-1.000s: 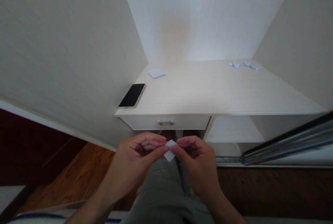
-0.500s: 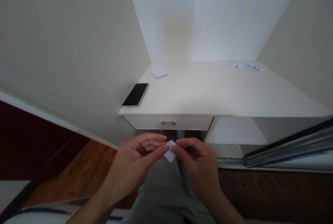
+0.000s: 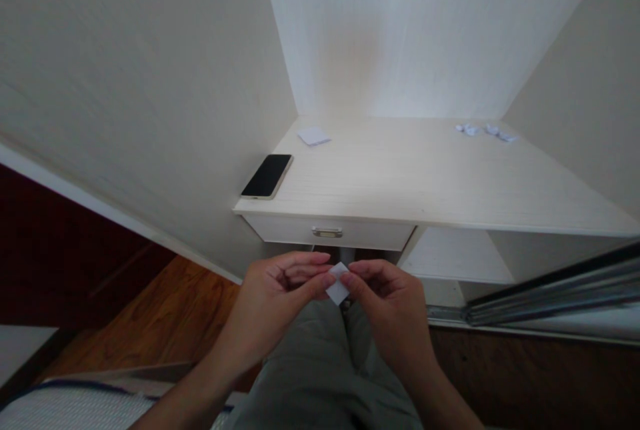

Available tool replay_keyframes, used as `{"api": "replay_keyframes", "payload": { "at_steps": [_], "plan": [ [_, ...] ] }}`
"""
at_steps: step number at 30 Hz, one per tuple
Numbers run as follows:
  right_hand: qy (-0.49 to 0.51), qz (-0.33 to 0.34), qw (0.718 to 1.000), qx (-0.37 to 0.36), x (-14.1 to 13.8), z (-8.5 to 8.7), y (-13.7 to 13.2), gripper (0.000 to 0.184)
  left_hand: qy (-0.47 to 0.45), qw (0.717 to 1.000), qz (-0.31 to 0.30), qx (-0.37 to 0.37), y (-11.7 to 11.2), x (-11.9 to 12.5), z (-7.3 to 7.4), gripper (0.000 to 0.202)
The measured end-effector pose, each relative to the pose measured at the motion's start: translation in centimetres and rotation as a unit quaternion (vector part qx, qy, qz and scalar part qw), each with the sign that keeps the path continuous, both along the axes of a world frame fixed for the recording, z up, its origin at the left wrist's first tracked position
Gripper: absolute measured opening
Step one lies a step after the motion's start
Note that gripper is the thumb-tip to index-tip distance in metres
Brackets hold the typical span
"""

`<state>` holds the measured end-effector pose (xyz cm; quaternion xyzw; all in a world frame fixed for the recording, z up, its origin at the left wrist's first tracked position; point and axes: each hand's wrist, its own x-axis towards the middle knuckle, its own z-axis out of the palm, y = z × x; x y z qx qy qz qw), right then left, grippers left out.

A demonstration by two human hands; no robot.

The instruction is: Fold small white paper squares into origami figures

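Observation:
A small white folded paper (image 3: 338,291) is pinched between my two hands, turned so that one corner points down toward my lap. My left hand (image 3: 280,287) grips its left corner between thumb and fingers. On the opposite corner, the thumb and fingertips of my right hand (image 3: 387,293) press together. Both hands are in front of the drawer (image 3: 280,229), above my knees. A stack of white paper (image 3: 313,136) lies at the back left of the white desk top (image 3: 390,177), and several small folded paper pieces (image 3: 469,130) lie at its back right.
A phone (image 3: 267,177) lies at the left front edge of the desk top, beside the side panel (image 3: 200,83). Open shelves (image 3: 457,253) are under the right part. A metal sliding rail (image 3: 545,293) runs along the lower right, over the dark floor.
The view has shifted slightly, so the desk and its things sit a little differently in the picture. Both hands still pinch the folded paper, with almost the same grip.

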<state>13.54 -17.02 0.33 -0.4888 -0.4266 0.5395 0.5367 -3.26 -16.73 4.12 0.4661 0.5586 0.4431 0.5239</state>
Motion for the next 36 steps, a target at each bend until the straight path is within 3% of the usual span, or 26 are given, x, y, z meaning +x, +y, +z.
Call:
{"api": "replay_keyframes", "payload": {
  "at_steps": [9,17,25,36],
  "plan": [
    [0.019,0.002,1.000,-0.013,0.3,-0.2,0.2,0.019,0.010,0.998,-0.025,-0.053,0.5,-0.3,-0.1,0.039],
    [-0.048,0.092,0.995,0.014,1.4,0.3,0.7,0.015,0.060,0.996,-0.069,0.021,0.2,0.1,0.2,0.018],
    [-0.121,0.130,0.982,0.057,1.8,0.9,0.7,0.011,0.143,0.982,-0.103,0.075,0.2,0.0,0.3,0.016],
    [-0.071,0.152,0.986,-0.003,2.1,-0.1,1.2,0.017,0.164,0.975,-0.122,0.082,0.2,0.1,0.1,0.014]
  ]
}}
